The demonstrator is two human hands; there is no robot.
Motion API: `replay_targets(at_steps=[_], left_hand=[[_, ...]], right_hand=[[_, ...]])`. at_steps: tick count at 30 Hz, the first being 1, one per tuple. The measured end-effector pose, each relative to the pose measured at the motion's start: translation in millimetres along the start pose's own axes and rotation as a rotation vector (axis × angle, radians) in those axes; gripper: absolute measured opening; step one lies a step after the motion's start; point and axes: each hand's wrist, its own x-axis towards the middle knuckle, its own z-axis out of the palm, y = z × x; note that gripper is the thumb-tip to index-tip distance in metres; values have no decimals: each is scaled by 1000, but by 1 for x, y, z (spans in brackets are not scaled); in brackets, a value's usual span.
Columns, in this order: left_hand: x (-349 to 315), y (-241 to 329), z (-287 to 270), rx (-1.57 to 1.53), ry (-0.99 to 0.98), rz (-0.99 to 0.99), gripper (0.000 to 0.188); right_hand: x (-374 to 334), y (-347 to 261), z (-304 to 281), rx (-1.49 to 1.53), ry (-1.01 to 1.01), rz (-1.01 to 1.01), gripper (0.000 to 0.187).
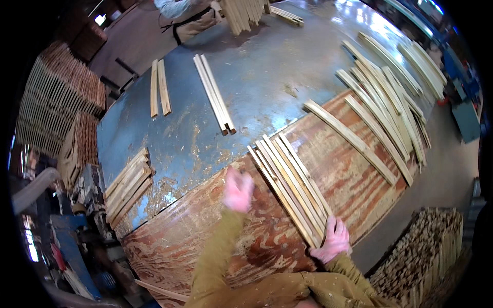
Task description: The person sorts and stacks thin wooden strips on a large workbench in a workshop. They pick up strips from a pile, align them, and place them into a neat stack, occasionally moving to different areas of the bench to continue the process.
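A row of long, pale wooden strips [290, 187] lies side by side on the brown plywood part of the table, with small gaps between some of them. At its near end is my right hand [333, 241], thumb on one side and fingers on the other, closed around the strip ends. My left hand [239, 190] is over the plywood to the left of the row, apart from the strips. Motion blurs its fingers, and I see nothing in it.
More strips [385, 102] lie in a loose pile at right. A pair [214, 95], another pair [160, 88] and a small bundle [128, 187] rest on the blue tabletop [246, 72]. Stacked wood [421, 256] stands lower right. Across the table is another person [192, 20] by upright strips.
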Motion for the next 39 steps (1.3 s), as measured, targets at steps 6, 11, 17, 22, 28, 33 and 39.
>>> replay_targets(at_steps=[6, 11, 17, 22, 28, 33, 39], left_hand=[[-141, -104, 141, -119, -221, -158, 97], [-135, -85, 166, -109, -125, -128, 91], [-139, -66, 192, -411, 105, -64, 75], [-118, 43, 235, -434, 205, 111, 81], [-40, 195, 325, -252, 228, 280, 68], [52, 329, 380, -573, -167, 448, 75], [101, 310, 466, -590, -308, 202, 95]], right_hand=[[14, 4, -40, -40, -262, -6, 121], [43, 91, -2, 470, -381, -108, 105], [57, 106, 20, 1059, -349, -210, 96], [121, 125, -58, 1556, -513, -401, 69], [229, 184, -218, 1397, -305, -673, 69], [330, 209, -351, 1613, -253, -642, 55], [388, 271, -330, 1583, -112, -380, 59]])
